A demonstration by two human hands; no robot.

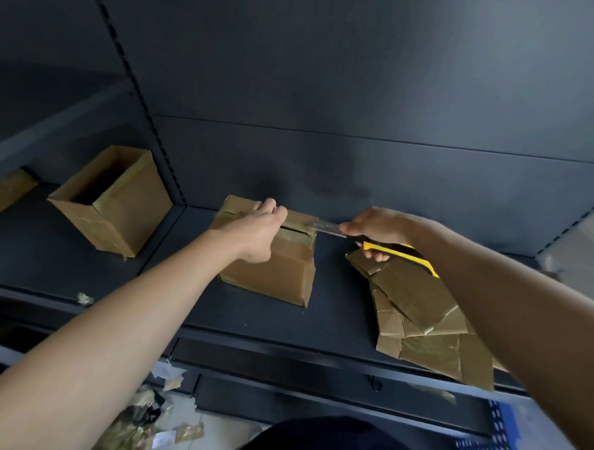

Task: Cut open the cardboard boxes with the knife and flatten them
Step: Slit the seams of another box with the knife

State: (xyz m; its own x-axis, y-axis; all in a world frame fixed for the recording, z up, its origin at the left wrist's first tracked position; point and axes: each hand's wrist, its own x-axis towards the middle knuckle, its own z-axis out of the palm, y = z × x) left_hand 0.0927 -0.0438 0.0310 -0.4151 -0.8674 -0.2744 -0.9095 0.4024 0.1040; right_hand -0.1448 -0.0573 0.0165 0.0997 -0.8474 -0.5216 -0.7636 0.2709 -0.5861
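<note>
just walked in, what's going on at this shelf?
A person is cutting open the taped box on the dark shelf. The left hand holds the box's top, while the right hand grips the yellow knife, its blade at the tape on the top's right end. The top looks partly slit. To the left stands an open box, not yet flattened. To the right lies a pile of flattened cardboard.

1. Both arms are bare all the way back to the frame edges: left arm [117, 319], right arm [505, 299].
2. Same for the left hand [255, 233] and right hand [376, 227], just bare.
3. Near bottom centre there's a rounded dark navy bit of clothing [325, 438]; can't tell which garment.
</note>
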